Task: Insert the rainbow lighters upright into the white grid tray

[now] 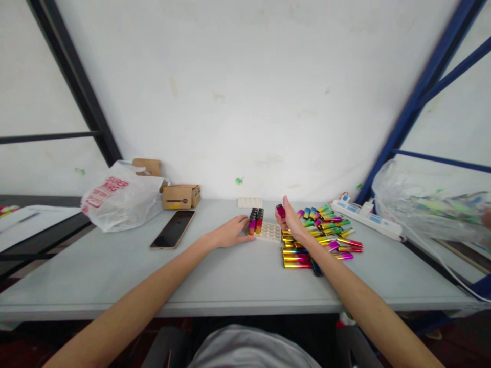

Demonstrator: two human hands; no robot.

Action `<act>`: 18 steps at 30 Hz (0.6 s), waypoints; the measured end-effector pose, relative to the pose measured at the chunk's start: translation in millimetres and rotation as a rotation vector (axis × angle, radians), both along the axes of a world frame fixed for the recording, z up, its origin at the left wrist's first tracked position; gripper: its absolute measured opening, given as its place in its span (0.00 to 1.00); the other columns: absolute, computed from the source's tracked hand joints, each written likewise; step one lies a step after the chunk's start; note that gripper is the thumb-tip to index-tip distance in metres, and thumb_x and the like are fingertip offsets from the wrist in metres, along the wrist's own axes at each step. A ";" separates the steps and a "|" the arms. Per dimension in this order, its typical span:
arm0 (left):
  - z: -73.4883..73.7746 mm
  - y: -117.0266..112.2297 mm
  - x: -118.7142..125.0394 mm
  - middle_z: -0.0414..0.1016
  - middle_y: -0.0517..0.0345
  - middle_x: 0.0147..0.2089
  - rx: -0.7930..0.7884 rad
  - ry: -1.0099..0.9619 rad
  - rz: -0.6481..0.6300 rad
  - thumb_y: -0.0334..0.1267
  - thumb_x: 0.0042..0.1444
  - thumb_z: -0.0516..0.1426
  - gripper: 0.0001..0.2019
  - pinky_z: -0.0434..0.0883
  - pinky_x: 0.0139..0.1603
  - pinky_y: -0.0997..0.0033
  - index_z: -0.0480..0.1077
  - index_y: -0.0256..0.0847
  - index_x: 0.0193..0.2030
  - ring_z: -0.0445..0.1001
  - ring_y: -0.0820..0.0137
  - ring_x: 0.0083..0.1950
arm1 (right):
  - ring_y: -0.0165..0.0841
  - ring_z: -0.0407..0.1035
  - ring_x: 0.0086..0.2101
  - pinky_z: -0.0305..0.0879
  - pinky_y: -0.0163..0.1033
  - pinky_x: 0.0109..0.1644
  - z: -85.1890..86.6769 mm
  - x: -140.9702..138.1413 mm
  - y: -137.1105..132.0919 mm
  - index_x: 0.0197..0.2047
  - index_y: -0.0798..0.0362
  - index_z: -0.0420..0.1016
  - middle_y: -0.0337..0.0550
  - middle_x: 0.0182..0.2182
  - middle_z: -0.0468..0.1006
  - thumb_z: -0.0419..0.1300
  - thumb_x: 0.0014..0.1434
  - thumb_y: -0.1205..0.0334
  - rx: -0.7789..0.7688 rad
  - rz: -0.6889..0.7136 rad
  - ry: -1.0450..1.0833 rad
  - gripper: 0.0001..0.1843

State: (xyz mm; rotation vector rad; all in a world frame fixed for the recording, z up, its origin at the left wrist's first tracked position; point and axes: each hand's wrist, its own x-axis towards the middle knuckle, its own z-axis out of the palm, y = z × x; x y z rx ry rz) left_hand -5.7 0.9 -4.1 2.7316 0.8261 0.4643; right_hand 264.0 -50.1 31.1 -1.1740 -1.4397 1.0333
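Left hand (230, 232) lay at left end of tray (271, 232); grip could not be told. Upright lighters (252, 225) stood there; holes to right unfilled. Right hand (292, 223) gripped 1 lighter (281, 210). Loose lighters (297, 257) lay piled beyond, not yet trayed.

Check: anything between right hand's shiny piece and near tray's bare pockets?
Nothing visible stands between the shiny piece in the right hand and the bare pockets of the near tray. Upright pieces occupy its left side; the pile lies to its right.
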 end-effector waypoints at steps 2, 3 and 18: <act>1.1 -0.8 0.6 0.68 0.33 0.76 -0.007 0.015 0.008 0.62 0.74 0.59 0.33 0.63 0.80 0.50 0.67 0.36 0.71 0.69 0.46 0.76 | 0.27 0.43 0.17 0.40 0.36 0.21 1.8 -3.4 -2.4 0.23 0.44 0.51 0.30 0.16 0.47 0.41 0.63 0.12 -0.013 -0.032 0.071 0.43; 1.4 -1.1 0.7 0.68 0.33 0.75 -0.007 0.017 0.010 0.62 0.74 0.59 0.33 0.64 0.80 0.50 0.67 0.35 0.71 0.69 0.46 0.76 | 0.27 0.42 0.17 0.39 0.36 0.21 1.9 -5.2 -2.8 0.22 0.44 0.48 0.30 0.16 0.46 0.42 0.63 0.13 -0.017 -0.048 0.095 0.43; -1.5 0.3 0.8 0.71 0.36 0.74 -0.004 -0.028 0.005 0.63 0.73 0.60 0.31 0.66 0.78 0.48 0.69 0.39 0.69 0.71 0.46 0.74 | 0.29 0.45 0.17 0.45 0.37 0.20 -16.1 -11.0 6.5 0.23 0.44 0.51 0.33 0.16 0.51 0.44 0.70 0.28 -0.048 -0.103 -0.012 0.33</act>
